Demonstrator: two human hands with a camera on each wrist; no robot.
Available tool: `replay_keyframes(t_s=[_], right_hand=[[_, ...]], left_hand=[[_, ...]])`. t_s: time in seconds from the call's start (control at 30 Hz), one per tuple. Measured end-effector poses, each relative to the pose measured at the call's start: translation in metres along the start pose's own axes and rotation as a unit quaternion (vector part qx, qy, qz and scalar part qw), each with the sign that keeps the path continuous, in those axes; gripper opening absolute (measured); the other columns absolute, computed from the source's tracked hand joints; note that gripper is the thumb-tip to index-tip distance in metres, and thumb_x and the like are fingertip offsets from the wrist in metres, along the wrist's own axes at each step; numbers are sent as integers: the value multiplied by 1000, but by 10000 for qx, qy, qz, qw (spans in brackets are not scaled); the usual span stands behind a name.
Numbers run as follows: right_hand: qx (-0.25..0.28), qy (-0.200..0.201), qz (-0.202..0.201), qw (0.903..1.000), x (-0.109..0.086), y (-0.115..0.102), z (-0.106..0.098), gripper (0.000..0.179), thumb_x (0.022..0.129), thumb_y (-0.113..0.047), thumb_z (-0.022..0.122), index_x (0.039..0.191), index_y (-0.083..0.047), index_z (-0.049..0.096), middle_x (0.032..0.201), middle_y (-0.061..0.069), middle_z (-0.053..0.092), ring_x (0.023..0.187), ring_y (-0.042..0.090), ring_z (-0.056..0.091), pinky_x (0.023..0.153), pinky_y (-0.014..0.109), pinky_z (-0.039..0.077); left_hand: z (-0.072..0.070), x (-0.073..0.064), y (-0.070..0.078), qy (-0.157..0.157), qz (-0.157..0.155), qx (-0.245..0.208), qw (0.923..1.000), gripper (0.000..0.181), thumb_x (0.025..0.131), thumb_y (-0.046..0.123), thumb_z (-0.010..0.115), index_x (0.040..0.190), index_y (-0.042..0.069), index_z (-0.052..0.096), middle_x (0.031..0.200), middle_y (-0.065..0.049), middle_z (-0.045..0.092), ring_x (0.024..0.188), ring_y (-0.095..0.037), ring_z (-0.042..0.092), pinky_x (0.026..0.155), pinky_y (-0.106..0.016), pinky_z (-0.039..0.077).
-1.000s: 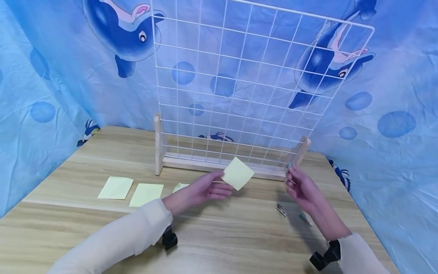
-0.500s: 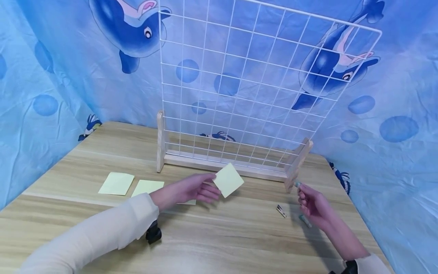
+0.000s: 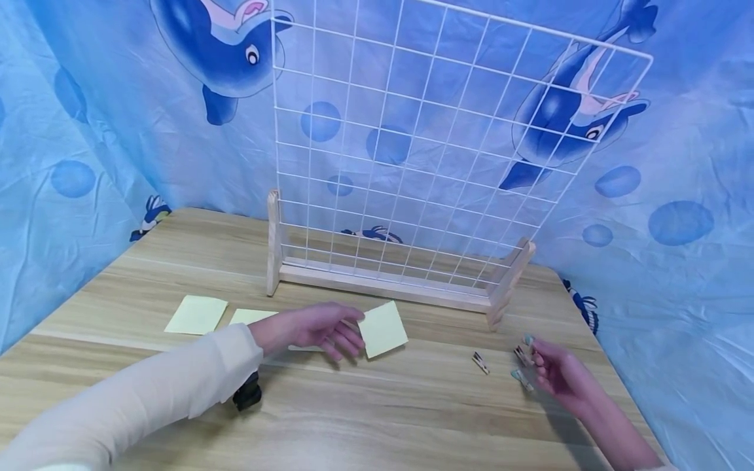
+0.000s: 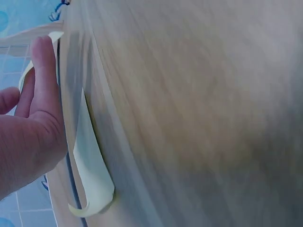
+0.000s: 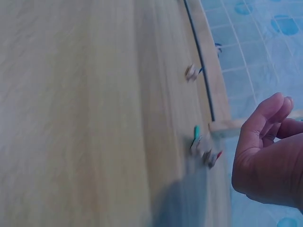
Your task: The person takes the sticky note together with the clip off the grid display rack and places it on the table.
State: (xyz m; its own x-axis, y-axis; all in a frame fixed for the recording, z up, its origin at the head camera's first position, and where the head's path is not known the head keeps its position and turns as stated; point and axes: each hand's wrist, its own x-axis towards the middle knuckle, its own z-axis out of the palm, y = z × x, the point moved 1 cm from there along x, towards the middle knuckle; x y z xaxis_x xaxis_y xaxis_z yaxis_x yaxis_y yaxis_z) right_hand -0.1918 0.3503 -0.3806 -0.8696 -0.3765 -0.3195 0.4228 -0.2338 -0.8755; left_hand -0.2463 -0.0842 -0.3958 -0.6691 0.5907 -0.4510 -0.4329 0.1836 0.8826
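My left hand (image 3: pixel 324 330) holds a pale yellow sticky note (image 3: pixel 383 329) by its left edge, low over the table; the other fingers spread below. In the left wrist view, that note shows only as slivers behind the fingers. My right hand (image 3: pixel 562 376) pinches a small clothespin with a teal end (image 3: pixel 528 340); the right wrist view hides it behind the fingers. On the table near that hand lie a dark-ended clothespin (image 3: pixel 480 362), a teal-ended clothespin (image 3: pixel 521 379) and a clothespin with a red end (image 5: pixel 213 159).
A white wire grid (image 3: pixel 436 131) stands upright in a wooden base (image 3: pixel 383 285) at the back of the table. Flat on the left lie a sticky note (image 3: pixel 196 314) and a second note (image 3: pixel 250 316); a third note (image 4: pixel 92 175) lies partly under my left forearm.
Both hands have come down and nearer: the left with its sticky note also moved left, the right with its clothespin moved right, away from the grid's base. The red-ended clothespin has come into sight.
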Motion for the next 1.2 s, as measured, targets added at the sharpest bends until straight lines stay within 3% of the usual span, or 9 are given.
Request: replay_keyframes(t_s=[0.2, 0.5, 0.87, 1.03, 1.2], right_hand=[[-228, 459, 393, 9979, -6, 6, -13, 30, 97, -22, 34, 82, -19, 60, 66, -11, 55, 56, 0, 49, 52, 14, 43], [-624, 1104, 951, 9874, -10, 11, -31, 23, 93, -22, 43, 79, -18, 60, 62, -12, 53, 54, 0, 49, 51, 14, 46], [-926, 1353, 1123, 9800, -12, 12, -41, 17, 91, -23, 49, 86, -18, 64, 63, -12, 52, 55, 0, 47, 52, 13, 45], [-1086, 1496, 1212, 9753, -12, 14, -42, 15, 89, -24, 50, 87, -17, 64, 62, -12, 52, 55, 0, 47, 51, 13, 44], [-1048, 1581, 1205, 9744, -11, 17, -43, 16, 89, -25, 52, 88, -16, 65, 62, -11, 52, 56, 1, 47, 52, 14, 44]], left_hand=[[-8, 1, 4, 126, -309, 469, 9983, 44, 88, 38, 49, 111, 1, 50, 94, -19, 65, 84, -34, 63, 65, -46, 54], [-24, 3, 13, 223, -611, 1194, 9907, 42, 87, 39, 50, 106, 1, 55, 91, -16, 67, 79, -29, 66, 49, -25, 50], [-32, 11, 23, 143, -766, 1924, 9782, 36, 86, 37, 52, 105, 7, 56, 89, -13, 68, 74, -25, 67, 45, -23, 48], [-32, 14, 25, 479, -807, 1976, 9758, 36, 86, 37, 53, 107, 8, 54, 85, -14, 68, 70, -23, 67, 44, -24, 48], [-32, 16, 26, 455, -818, 1898, 9773, 37, 86, 36, 52, 111, 8, 55, 87, -14, 67, 73, -25, 67, 44, -23, 48]])
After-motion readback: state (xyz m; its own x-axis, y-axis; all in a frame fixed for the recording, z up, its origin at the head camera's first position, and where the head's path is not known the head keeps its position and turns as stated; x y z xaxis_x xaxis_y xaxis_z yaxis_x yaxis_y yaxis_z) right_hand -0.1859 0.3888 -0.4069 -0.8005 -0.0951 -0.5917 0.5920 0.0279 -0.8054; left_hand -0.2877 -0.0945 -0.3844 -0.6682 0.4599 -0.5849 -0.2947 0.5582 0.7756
